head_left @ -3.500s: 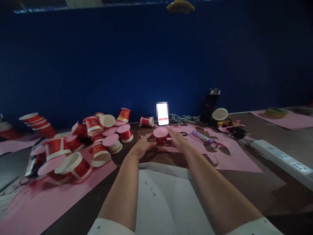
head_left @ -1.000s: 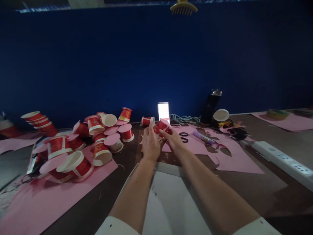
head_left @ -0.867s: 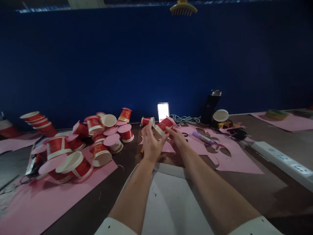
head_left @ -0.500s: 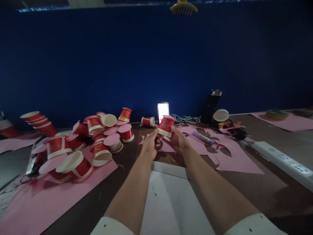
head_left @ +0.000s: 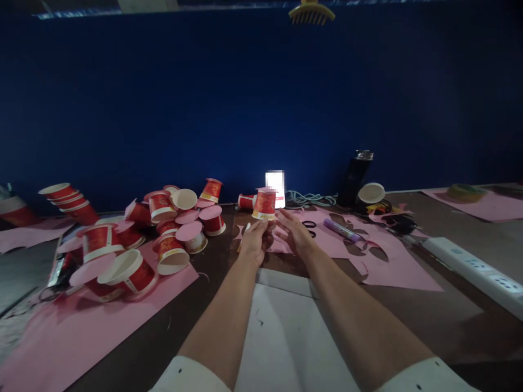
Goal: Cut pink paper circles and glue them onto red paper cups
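A red paper cup (head_left: 265, 204) with a pink paper disc on its upturned base is held up in the middle. My left hand (head_left: 256, 239) is closed on its lower rim, fingers partly hidden under the cup. Just right of the cup, my right hand (head_left: 295, 231) has its fingers spread and holds nothing. Behind the cup stands a bright phone screen (head_left: 279, 202). Black scissor handles (head_left: 309, 224) lie on cut pink paper (head_left: 398, 267), right of my right hand, with a purple glue tube (head_left: 341, 230) beside them.
Several red cups with pink discs (head_left: 169, 253) are heaped at the left by a stack of cups (head_left: 73, 203). At the right are a dark bottle (head_left: 354, 177), a white power strip (head_left: 469, 272) and a tape roll (head_left: 466, 192). A white sheet (head_left: 288, 332) lies between my forearms.
The cup has moved slightly left and now stands more upright in my left hand. My right hand has let go of it and opened. The scissor handles show more.
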A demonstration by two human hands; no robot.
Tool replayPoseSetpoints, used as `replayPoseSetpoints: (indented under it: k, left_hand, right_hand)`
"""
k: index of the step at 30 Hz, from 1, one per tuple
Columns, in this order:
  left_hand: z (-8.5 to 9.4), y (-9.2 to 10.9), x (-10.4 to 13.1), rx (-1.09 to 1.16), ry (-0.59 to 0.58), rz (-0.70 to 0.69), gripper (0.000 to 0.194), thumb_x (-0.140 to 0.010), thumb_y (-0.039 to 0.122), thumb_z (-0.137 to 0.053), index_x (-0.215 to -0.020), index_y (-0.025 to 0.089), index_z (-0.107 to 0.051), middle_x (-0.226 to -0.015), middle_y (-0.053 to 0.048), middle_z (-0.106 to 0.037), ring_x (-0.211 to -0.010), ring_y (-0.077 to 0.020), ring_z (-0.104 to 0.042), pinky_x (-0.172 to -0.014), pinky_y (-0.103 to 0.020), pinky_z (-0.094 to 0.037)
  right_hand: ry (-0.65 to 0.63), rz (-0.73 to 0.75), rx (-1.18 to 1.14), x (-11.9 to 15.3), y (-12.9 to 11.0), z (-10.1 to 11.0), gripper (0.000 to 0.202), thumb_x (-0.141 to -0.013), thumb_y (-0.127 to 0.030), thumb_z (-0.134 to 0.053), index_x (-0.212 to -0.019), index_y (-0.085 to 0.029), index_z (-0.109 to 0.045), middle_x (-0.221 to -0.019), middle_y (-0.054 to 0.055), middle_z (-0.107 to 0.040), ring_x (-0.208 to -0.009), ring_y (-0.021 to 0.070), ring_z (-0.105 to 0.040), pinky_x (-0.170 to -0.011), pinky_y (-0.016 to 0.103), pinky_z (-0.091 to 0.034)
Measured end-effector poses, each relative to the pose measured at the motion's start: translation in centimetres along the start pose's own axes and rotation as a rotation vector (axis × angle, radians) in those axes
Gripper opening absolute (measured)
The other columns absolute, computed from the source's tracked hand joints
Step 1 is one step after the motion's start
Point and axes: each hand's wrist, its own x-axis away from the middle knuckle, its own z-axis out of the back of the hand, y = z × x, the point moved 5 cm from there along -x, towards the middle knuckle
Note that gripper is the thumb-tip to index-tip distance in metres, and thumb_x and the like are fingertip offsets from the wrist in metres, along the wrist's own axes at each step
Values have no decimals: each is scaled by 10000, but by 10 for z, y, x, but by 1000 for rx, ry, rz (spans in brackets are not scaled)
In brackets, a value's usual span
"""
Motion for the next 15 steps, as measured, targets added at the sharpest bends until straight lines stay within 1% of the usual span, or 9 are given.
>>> replayPoseSetpoints:
  k: [4, 7, 9, 12, 15]
  left_hand:
    - [-4, -9, 0, -56, -37, -17, 262, -651, 316, -748, -819, 133, -664, -796, -41, -661, -527, -37, -502, -471, -146, -385]
    - [-8, -16, 3, -87, -60, -5, 245, -634, 285, -761, -801, 134, -663, -705, -14, -629, -530, -46, -507, -484, -155, -384]
    - [-10, -20, 6, -78, -59, 22, 210, -632, 239, -758, -782, 136, -653, -661, 2, -600, -532, -49, -505, -490, -157, -384]
    - [-12, -19, 7, 56, -73, 72, 180, -658, 179, -726, -813, 149, -639, -721, 5, -607, -560, -46, -514, -518, -157, -407]
    - [-11, -16, 5, 275, -93, 121, 114, -747, 205, -656, -841, 148, -625, -750, -8, -606, -554, -50, -507, -506, -164, -417]
  right_hand:
    - [-6, 41, 25, -2, -2, -3, 510, -709, -473, -651, -1196, -364, -544, -1327, 7, -526, -1091, 221, -565, -856, 419, -471]
    - [-55, 32, 18, -2, -3, -5, 519, -664, -469, -689, -1150, -333, -571, -1189, 5, -616, -941, 200, -610, -806, 386, -478]
    - [-75, 31, 17, -2, -4, -5, 514, -643, -468, -705, -1116, -309, -582, -1103, 0, -650, -888, 190, -611, -780, 360, -480]
    - [-63, 36, 37, 0, -6, -5, 476, -653, -470, -695, -1088, -313, -583, -1098, -19, -643, -934, 187, -596, -775, 340, -479]
    - [-57, 42, 50, 4, -8, -7, 437, -669, -461, -682, -1069, -312, -589, -1073, -22, -649, -934, 187, -602, -782, 344, -477]
